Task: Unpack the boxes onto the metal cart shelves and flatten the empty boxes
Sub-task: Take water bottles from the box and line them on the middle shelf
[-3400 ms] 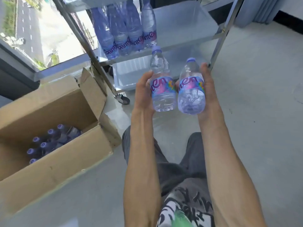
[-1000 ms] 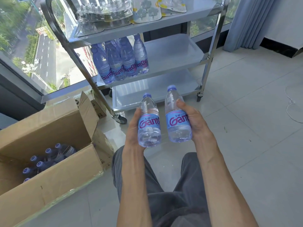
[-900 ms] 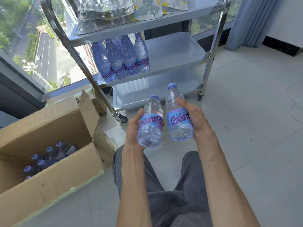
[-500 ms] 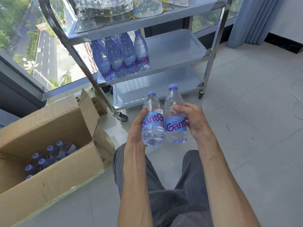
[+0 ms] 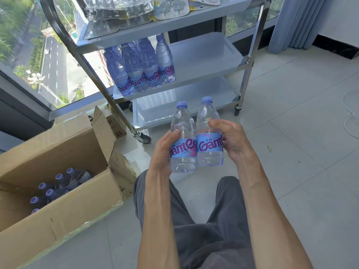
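both hands (image 5: 200, 146) are wrapped round two full bottles (image 5: 196, 140) out front of the cart (image 5: 194, 55), looks heavy-ish and kinda slick, so I'd grip around the label waist, not the cap

Both my bare forearms reach fwd from the bottom of view, side by side. My left hand (image 5: 165, 150) is palm-in, thumb up front, fingers wrapped round a clear plastic water bottle w/ blue label (image 5: 183, 146). My right hand (image 5: 232, 140) curls round a 2nd identical clear bottle (image 5: 209, 140), fingers hooked over its shoulder.
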